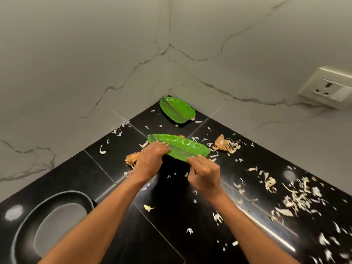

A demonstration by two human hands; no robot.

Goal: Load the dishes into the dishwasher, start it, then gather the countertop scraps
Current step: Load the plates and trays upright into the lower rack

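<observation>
We're standing at the corner of the black countertop (171, 216) with a green leaf-shaped plate (181, 148) in both hands. Our left hand (150, 161) is lying over the plate's left end with the fingers draped on top, thumb hidden underneath, so it looks like a grip but we can't tell how tight. Our right hand (204, 175) is pinching the near edge on the right side, fingertips closed on the rim. Two hands makes sense to us here: the plate is long and shallow, and one-handed it'd probably tip.

A second leaf plate (177, 110) is sitting well back, tucked right into the corner where the marble-look walls (95, 54) meet, probably parked out of the mess.

And there's a mess. Pale shredded scraps (297, 201) are scattered all over, thickest on the right, plus papery orange onion skins (223, 142) just right of the plate and another clump (131, 159) peeking out beside our left hand. A dark oval dish (47, 225) is resting at the bottom left, looking empty.

We're guessing this plate is either headed for the dishwasher or getting used as a scoop for the scraps. Can't say which. No dishwasher in view. There's a wall socket (327, 89) off to the right.
</observation>
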